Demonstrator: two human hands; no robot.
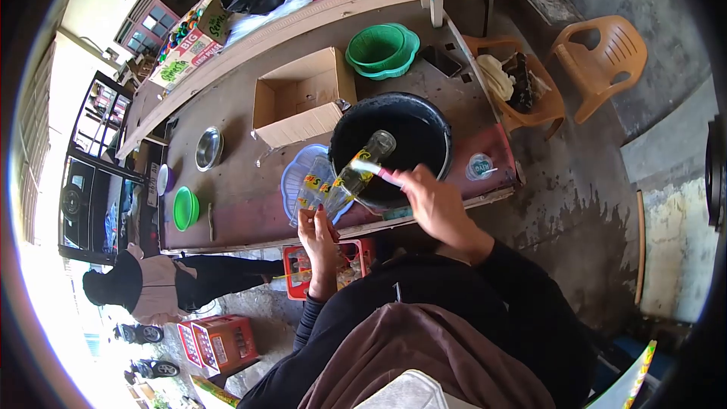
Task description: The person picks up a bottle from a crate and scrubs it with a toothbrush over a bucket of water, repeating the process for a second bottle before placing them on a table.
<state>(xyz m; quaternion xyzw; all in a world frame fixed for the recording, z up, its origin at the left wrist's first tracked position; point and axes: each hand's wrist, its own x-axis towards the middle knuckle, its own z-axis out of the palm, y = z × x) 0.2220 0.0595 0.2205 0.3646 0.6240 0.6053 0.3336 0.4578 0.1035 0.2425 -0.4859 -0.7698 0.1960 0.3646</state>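
My left hand (318,236) is closed around the neck end of a clear glass bottle (351,182) with a yellow label. The bottle is tilted, its base over the black basin (443,125). In my right hand (435,204) is a brush (379,172) with a pink handle and pale bristles; its head is at the bottle's side. Below and left of that bottle, a blue-white plastic basket (291,172) holds other clear bottles (314,182) with yellow labels. Dark liquid seems to fill part of the basin.
A cardboard box (299,95), green baskets (380,49), a phone (441,61), a metal bowl (209,148), a green bowl (185,208) and a plastic cup (480,167) stand on the table. A red crate (297,288) is below its edge. Another person (159,285) is at the left.
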